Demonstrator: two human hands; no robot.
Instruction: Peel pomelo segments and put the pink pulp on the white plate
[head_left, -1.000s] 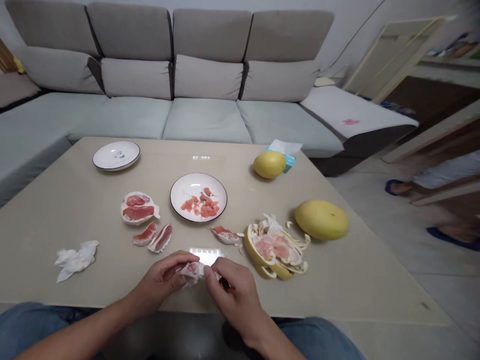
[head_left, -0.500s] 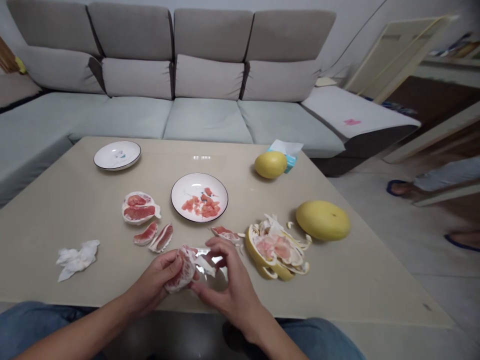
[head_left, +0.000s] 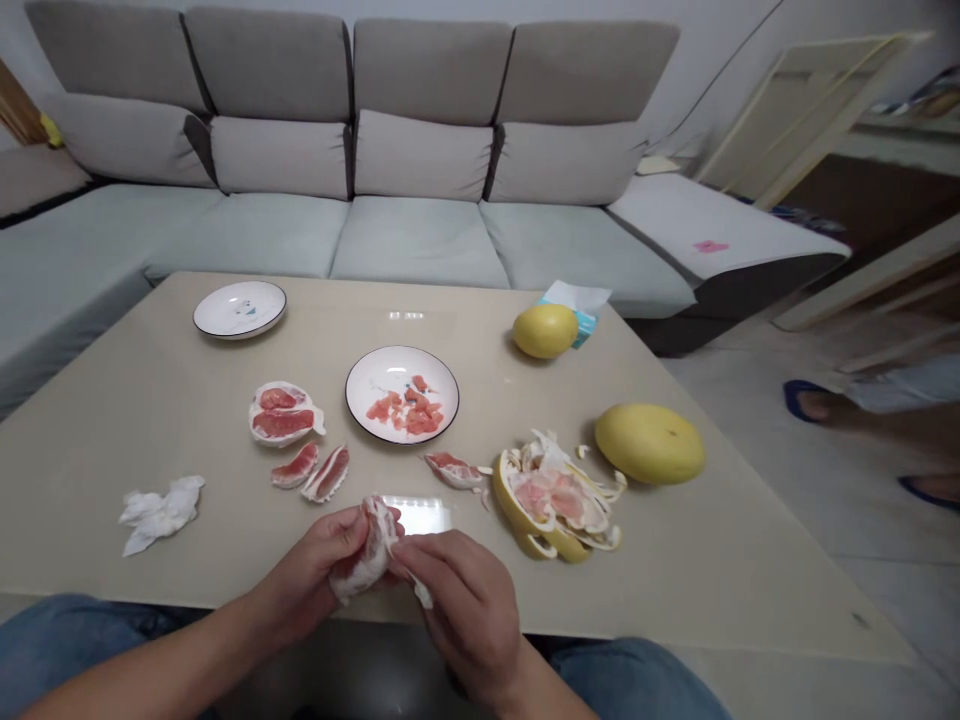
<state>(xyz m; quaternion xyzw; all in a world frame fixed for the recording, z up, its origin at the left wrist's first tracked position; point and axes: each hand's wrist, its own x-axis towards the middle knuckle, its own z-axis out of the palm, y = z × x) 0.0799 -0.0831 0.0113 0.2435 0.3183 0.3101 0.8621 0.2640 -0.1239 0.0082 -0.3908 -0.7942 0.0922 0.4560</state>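
My left hand [head_left: 319, 565] is closed around a red pomelo segment [head_left: 367, 555] with white pith, just above the table's near edge. Against the segment's right side, my right hand [head_left: 469, 605] pinches a strip of white membrane [head_left: 421, 592]. Left of centre lie a partly peeled pomelo half [head_left: 281, 415] and two loose segments [head_left: 326, 474]. Another segment [head_left: 454, 470] rests beyond my right hand. A white plate [head_left: 367, 375] in the middle holds pieces of red pulp [head_left: 420, 415].
A heap of pomelo peel [head_left: 517, 510] sits at right, near two whole yellow pomelos [head_left: 649, 443]. One touches a tissue pack [head_left: 589, 305]. A second plate [head_left: 225, 310] is at the back left; crumpled tissue [head_left: 161, 512] lies left. Another person's feet [head_left: 814, 402] show at far right.
My right hand's fingers have closed from a spread pose into a pinch at the segment, and the membrane strip now hangs lower. My left hand keeps its hold.
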